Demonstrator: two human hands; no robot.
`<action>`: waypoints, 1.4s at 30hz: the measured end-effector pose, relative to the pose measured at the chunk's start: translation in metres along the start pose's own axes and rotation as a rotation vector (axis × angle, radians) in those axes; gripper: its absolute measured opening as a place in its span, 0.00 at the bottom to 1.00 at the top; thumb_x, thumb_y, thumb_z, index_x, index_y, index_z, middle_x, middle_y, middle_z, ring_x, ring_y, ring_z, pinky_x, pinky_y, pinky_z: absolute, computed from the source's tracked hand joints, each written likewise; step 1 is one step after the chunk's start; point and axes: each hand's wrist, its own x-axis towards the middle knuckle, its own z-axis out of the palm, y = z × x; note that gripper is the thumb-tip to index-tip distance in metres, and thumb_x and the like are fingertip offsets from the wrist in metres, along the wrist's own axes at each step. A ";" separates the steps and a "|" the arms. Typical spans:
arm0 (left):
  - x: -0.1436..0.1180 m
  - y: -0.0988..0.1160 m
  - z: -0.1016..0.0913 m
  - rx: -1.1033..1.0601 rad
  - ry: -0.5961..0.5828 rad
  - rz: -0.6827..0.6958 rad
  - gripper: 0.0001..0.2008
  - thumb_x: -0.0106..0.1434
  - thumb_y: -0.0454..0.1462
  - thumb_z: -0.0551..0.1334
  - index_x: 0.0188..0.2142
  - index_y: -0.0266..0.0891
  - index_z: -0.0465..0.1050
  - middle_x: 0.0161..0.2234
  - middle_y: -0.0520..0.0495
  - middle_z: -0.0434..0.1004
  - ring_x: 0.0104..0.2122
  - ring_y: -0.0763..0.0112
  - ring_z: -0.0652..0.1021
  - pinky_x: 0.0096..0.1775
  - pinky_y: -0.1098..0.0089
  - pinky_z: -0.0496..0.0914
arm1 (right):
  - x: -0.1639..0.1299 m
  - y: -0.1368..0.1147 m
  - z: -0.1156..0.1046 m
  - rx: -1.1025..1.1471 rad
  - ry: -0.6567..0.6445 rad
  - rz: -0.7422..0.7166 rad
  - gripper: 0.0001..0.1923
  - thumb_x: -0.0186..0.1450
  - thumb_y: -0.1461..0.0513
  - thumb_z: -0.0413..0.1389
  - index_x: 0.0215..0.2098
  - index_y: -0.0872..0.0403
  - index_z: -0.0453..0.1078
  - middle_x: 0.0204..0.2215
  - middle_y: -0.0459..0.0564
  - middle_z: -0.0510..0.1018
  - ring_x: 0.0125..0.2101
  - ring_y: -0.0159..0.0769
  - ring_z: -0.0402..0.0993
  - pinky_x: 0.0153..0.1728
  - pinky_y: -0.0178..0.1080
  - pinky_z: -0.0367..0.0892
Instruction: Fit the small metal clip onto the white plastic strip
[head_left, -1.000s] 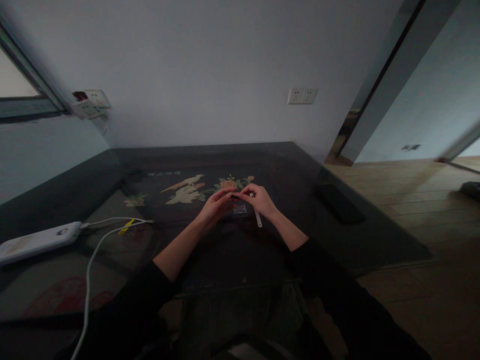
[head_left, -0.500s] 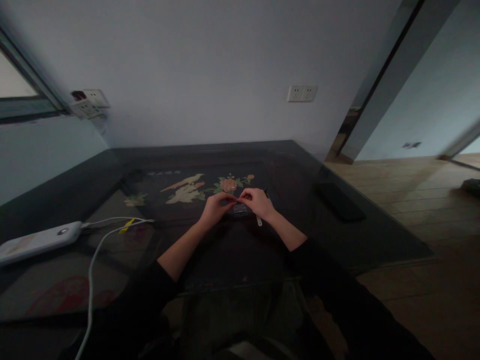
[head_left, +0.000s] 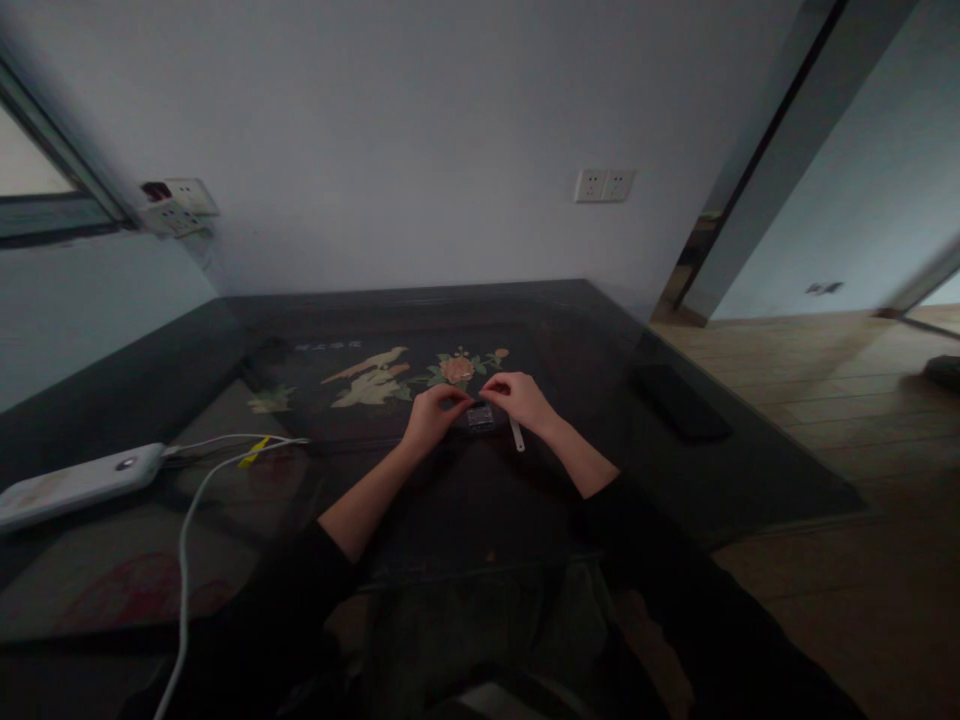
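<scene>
Over the dark table my left hand is closed in a pinch, its fingertips by the left edge of a small dark, shiny rectangular object that looks like a clear plastic pack. From the other side my right hand also pinches, thumb and index fingertips just above that object's upper edge. Anything between the fingers of either hand is too small to make out. A slim pale strip with a hole at its end lies partly under my right hand.
The black glossy table has a bird-and-flower picture on it. A flat black object lies at right. On the left are a white power bank-like device and a white cable with a yellow tag.
My right hand has moved slightly up and away from my left fingertips, uncovering more of the small rectangular object. My left hand stays nearly in place.
</scene>
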 end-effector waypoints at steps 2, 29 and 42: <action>0.000 -0.001 0.001 0.026 0.004 -0.014 0.07 0.56 0.41 0.65 0.29 0.39 0.76 0.30 0.47 0.79 0.33 0.65 0.77 0.39 0.66 0.70 | 0.000 0.001 -0.003 -0.145 -0.062 -0.003 0.08 0.60 0.61 0.61 0.36 0.57 0.77 0.28 0.50 0.77 0.29 0.34 0.71 0.31 0.34 0.62; 0.001 -0.009 0.012 0.128 0.023 0.084 0.02 0.55 0.35 0.67 0.28 0.39 0.77 0.37 0.45 0.71 0.41 0.64 0.73 0.46 0.63 0.67 | -0.004 0.004 0.004 -0.490 -0.198 -0.179 0.25 0.56 0.53 0.65 0.47 0.58 0.70 0.43 0.57 0.75 0.45 0.45 0.71 0.43 0.42 0.64; 0.002 -0.002 0.004 0.014 0.089 0.071 0.03 0.53 0.34 0.67 0.29 0.40 0.76 0.38 0.46 0.71 0.41 0.65 0.74 0.41 0.65 0.70 | -0.007 -0.013 -0.002 -0.504 -0.155 -0.244 0.22 0.59 0.58 0.63 0.50 0.58 0.68 0.44 0.55 0.78 0.45 0.45 0.73 0.44 0.43 0.61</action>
